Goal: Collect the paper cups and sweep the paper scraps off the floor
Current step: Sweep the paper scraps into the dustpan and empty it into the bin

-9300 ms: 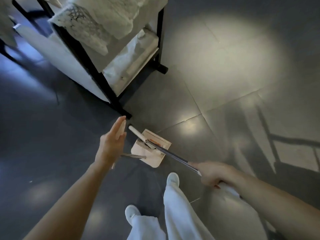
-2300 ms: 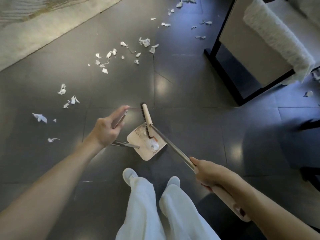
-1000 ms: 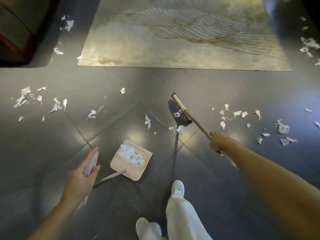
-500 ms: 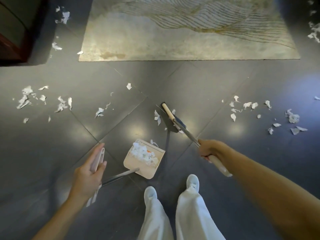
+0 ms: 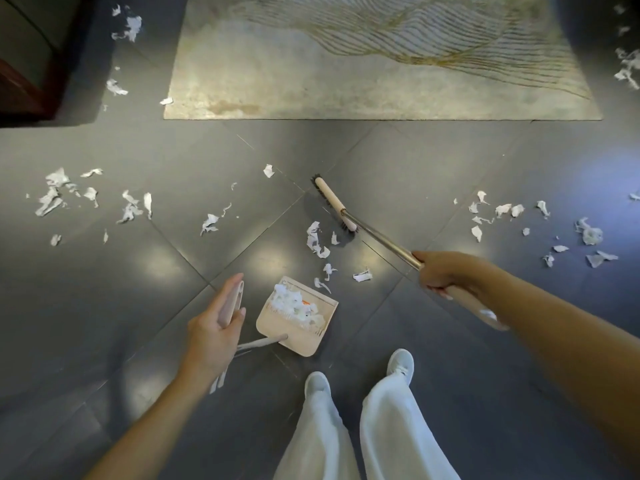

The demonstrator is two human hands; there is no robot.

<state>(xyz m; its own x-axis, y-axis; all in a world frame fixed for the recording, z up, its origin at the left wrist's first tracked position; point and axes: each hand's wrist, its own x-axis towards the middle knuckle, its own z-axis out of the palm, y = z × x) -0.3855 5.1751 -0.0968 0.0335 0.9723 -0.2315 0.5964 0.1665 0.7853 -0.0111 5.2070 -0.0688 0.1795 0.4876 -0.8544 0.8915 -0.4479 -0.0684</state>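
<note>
Near broom (image 5: 334, 204), dustpan (image 5: 298, 344) holds scraps (image 5: 294, 303); orange mark (image 5: 304, 302) inside unreadable.

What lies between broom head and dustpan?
Head view: several loose scraps on the floor between broom and dustpan; nothing else.

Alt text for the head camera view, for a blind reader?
A person sweeps a dark tiled floor: the right hand grips a broom whose head rests by torn paper scraps, and the left hand holds the handle of a beige dustpan already holding scraps. More scraps lie scattered to both sides; a pale rug lies ahead.
</note>
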